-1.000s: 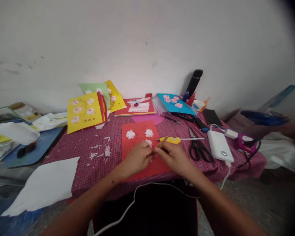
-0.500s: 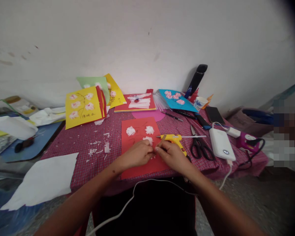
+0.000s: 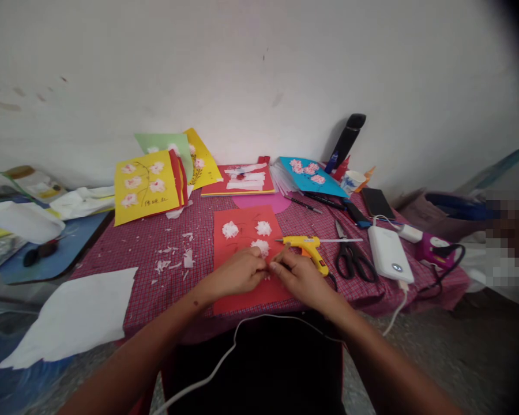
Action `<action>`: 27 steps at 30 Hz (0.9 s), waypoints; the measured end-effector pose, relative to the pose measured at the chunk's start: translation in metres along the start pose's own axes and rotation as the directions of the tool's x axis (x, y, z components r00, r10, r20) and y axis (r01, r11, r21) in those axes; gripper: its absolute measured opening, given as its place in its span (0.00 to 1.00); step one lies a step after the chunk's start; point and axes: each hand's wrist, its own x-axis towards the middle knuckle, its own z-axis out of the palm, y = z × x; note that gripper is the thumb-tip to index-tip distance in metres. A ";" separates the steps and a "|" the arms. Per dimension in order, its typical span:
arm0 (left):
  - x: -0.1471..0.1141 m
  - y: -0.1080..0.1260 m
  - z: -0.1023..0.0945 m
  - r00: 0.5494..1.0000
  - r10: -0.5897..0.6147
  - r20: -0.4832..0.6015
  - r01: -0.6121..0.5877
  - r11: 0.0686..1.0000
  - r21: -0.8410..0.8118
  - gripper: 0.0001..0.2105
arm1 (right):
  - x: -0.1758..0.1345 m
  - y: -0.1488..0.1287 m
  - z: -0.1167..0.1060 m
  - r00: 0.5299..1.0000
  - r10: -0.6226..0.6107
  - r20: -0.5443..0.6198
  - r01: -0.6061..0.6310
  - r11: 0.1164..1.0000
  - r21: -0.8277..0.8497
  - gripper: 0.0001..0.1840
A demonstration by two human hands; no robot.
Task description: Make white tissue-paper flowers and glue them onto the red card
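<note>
The view has leaned in a bit, so the things on the tabletop (image 3: 203, 230) look higher up and more spread out. The right hand (image 3: 305, 283) has slid down from the yellow glue gun (image 3: 303, 241), so the gun's handle, hidden a second ago, now shows. More of the white flower (image 3: 260, 248) by the left hand (image 3: 241, 271) peeks out too.

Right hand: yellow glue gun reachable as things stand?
Likely yes: the right hand is beside the yellow glue gun with nothing visibly between, though that hand holds a thin brown stick.
</note>
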 end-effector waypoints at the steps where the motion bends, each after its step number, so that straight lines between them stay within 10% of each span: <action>1: -0.001 -0.001 0.001 1.000 0.003 -0.001 -0.003 1.000 -0.003 0.12 | 0.000 0.000 0.001 1.000 -0.001 -0.002 0.001 1.000 -0.011 0.11; 27: -0.007 -0.004 0.014 0.991 -0.052 -0.125 0.035 0.990 -0.138 0.07 | -0.006 -0.007 0.002 0.998 -0.058 0.009 0.058 0.998 -0.039 0.09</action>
